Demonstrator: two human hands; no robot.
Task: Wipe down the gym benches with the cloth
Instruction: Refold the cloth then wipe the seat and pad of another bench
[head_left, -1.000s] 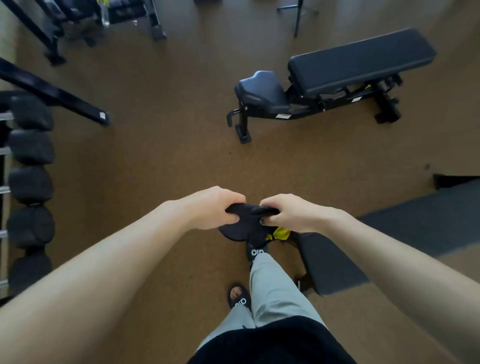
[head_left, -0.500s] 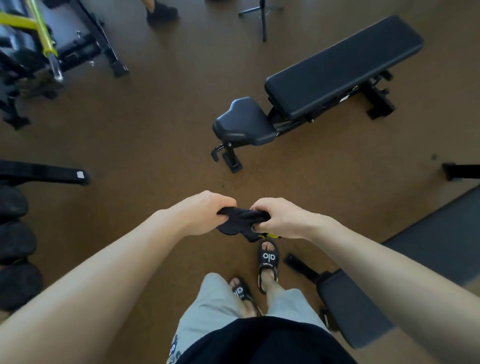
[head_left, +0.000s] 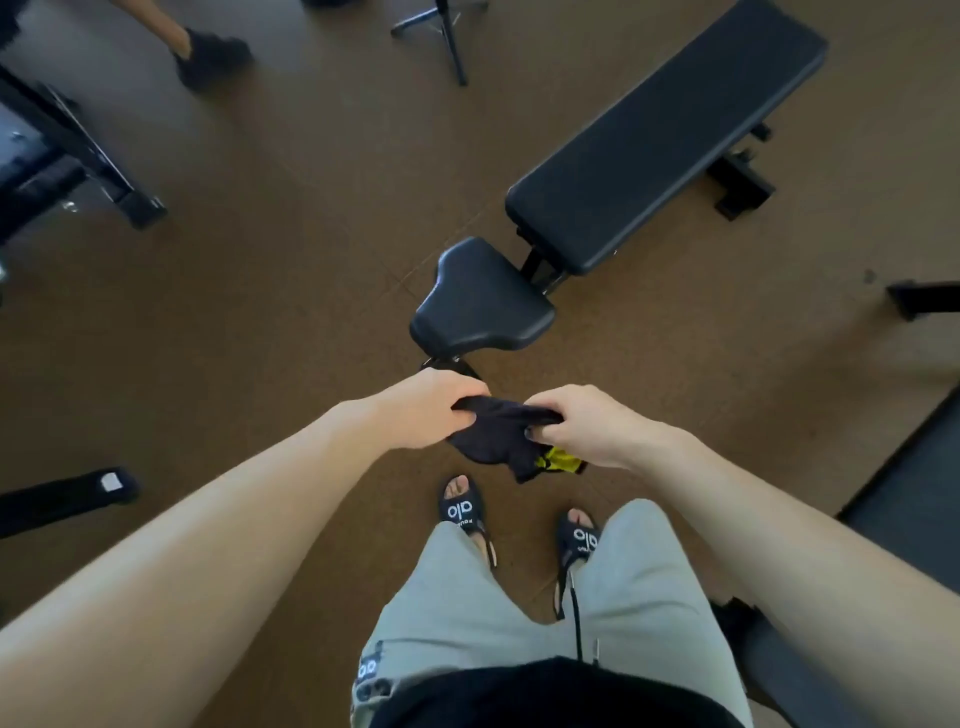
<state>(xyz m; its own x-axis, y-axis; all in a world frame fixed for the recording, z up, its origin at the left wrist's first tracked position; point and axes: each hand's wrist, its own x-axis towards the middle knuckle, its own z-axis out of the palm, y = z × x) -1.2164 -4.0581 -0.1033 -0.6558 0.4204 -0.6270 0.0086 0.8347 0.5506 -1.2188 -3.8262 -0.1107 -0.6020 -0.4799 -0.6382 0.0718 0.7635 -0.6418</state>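
cloth gathered in both hands, bench just ahead

the cloth (head_left: 498, 434) hangs in the air between the two hands, above the floor and in front of the person's sandals (head_left: 464, 506); it is dark, bunched, with a yellow patch showing at its lower right edge; it touches no bench yet

left hand (head_left: 427, 410) grips the cloth's left end, fingers curled round the fabric, knuckles up; right hand (head_left: 582, 423) pinches the right end, fingers curled down over it; which part of the thumbs presses the cloth cannot be told; both forearms reach forward and inward, meeting at the cloth, wrists roughly level

the two-handed hold looks like refolding or bunching the cloth into a pad, likely so a flat face can meet the padding

the bench (head_left: 670, 135) lies on the brown floor (head_left: 260, 291), running diagonally away to the upper right; its small seat pad (head_left: 480, 304) is the nearest part, just beyond the hands; standing at this end suggests the wipe is meant to start at the seat and run up the long back pad

a second bench (head_left: 904, 483) sits at the right edge, near the right forearm; another person's foot (head_left: 210, 54) and a stand's legs (head_left: 441, 26) show at the top

judgement: wiping of this bench not yet begun
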